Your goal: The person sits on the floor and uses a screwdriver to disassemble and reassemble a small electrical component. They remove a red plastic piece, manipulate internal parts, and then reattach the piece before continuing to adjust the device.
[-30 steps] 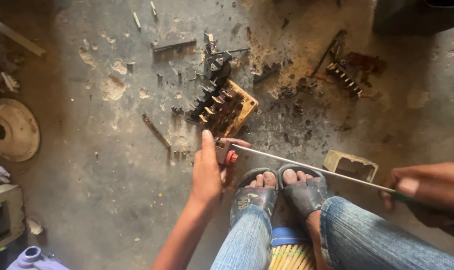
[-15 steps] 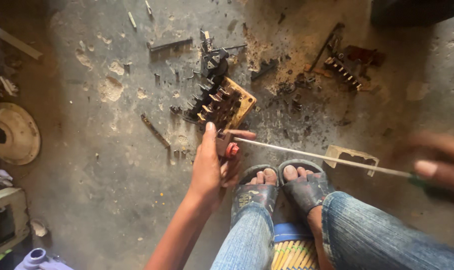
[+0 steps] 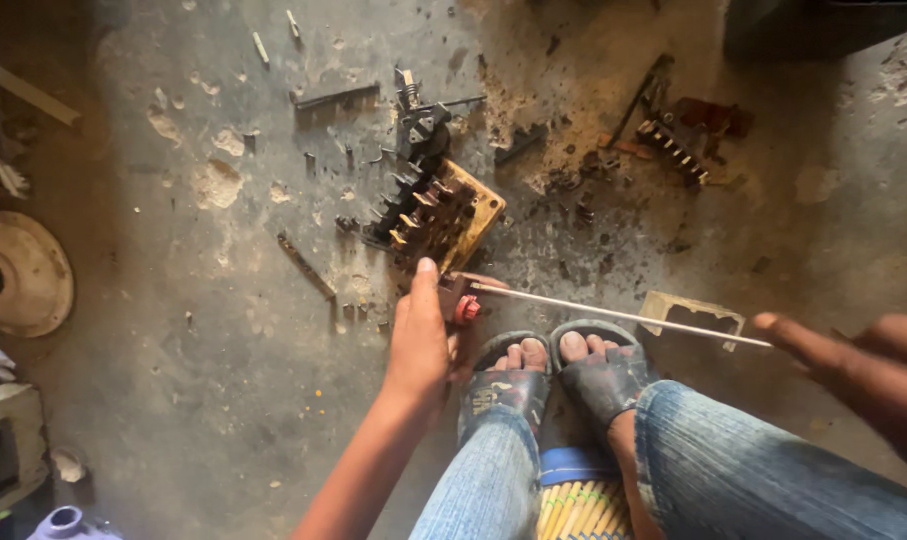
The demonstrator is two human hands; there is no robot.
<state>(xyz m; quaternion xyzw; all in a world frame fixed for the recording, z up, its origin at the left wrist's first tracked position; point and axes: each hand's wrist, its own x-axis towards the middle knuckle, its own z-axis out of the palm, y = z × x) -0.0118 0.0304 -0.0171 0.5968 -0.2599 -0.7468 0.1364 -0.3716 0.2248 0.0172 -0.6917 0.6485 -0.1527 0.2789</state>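
Stained, pitted concrete floor fills the frame, strewn with small metal scraps and dark debris. Left hand [image 3: 420,342], at centre frame, is closed around a small part with a red piece [image 3: 465,309] showing at the thumb side; the fingers are curled, and how much of the part lies inside them cannot be told. Right hand [image 3: 868,370], at the right edge, grips the far end of a long thin metal rod [image 3: 613,314], forefinger extended along it and the other fingers folded. Long axis of the rod runs nearly level across the frame, sloping slightly down to the right; its tip points left and meets the red piece at the left hand. The rod therefore lies directly right of the left hand, which is the nearer hand to the working tip. Just above the left hand sits a yellow-brown block with rows of metal contacts [image 3: 435,215], tilted diagonally. A small rectangular metal frame [image 3: 695,312] lies just behind the rod, above two sandalled feet [image 3: 558,365]. A round pale disc [image 3: 18,272] rests at the left edge.
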